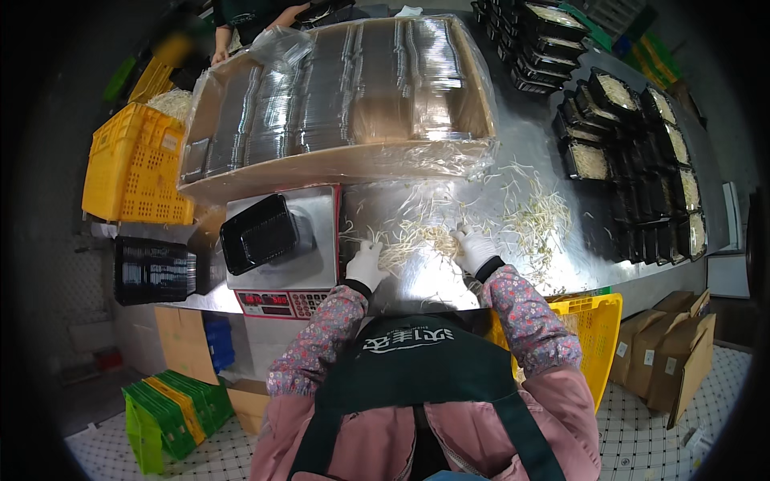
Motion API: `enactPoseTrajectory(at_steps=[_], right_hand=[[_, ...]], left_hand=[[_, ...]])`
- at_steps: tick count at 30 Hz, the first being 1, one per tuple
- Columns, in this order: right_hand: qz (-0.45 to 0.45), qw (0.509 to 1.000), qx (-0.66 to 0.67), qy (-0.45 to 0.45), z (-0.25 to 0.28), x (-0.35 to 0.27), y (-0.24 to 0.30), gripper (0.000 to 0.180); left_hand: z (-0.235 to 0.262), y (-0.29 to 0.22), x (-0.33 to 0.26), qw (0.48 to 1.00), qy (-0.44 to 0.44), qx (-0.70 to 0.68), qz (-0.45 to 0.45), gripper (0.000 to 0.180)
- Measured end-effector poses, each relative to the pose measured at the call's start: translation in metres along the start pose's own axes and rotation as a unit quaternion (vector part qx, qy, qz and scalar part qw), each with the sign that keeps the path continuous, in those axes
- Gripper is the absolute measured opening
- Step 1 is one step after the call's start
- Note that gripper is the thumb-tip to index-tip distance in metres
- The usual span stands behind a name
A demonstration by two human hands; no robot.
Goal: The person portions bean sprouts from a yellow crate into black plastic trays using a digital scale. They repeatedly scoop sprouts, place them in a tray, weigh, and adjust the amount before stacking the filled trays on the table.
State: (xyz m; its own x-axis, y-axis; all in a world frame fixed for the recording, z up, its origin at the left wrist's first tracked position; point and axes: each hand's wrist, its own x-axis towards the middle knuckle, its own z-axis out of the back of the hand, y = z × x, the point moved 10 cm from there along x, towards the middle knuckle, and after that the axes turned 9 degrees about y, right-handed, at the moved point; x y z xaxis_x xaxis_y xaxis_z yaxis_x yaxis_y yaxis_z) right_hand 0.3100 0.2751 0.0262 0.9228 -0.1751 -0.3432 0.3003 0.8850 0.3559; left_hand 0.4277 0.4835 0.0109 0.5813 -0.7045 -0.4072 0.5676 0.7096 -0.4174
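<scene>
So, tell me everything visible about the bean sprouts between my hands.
The bean sprouts are pale and stringy, loosely tangled in a low, uneven heap. They lie directly on the shiny, metal-looking table, some strands straying outward. The white-gloved left hand touches their left side; the right hand, their right.

Thin, pale bean sprouts (415, 244) form two loose heaps. There are two white-gloved hands (367, 266), one red-edged silver scale (321, 240) and one large plastic-lined cardboard box (321, 173).
</scene>
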Motion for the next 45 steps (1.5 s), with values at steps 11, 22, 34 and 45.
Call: enactPoseTrajectory(at_steps=[11,22,34,45], right_hand=[[0.053,0.975,0.205,-0.068,0.044,-0.009,0.051,0.031],[-0.024,0.999,0.028,-0.010,0.001,-0.046,0.041,0.113],[-0.065,0.986,0.109,-0.109,-0.020,-0.029,-0.007,0.018],[-0.047,0.980,0.187,-0.057,-0.004,-0.013,0.035,0.039]], left_hand=[[0.001,-0.065,-0.041,0.966,-0.048,-0.105,-0.230,0.023],[0.005,-0.050,-0.055,0.985,-0.031,-0.025,-0.166,0.102],[-0.025,-0.039,0.009,0.986,-0.005,-0.016,-0.164,0.023],[-0.001,-0.048,-0.017,0.981,-0.027,-0.062,-0.180,0.039]])
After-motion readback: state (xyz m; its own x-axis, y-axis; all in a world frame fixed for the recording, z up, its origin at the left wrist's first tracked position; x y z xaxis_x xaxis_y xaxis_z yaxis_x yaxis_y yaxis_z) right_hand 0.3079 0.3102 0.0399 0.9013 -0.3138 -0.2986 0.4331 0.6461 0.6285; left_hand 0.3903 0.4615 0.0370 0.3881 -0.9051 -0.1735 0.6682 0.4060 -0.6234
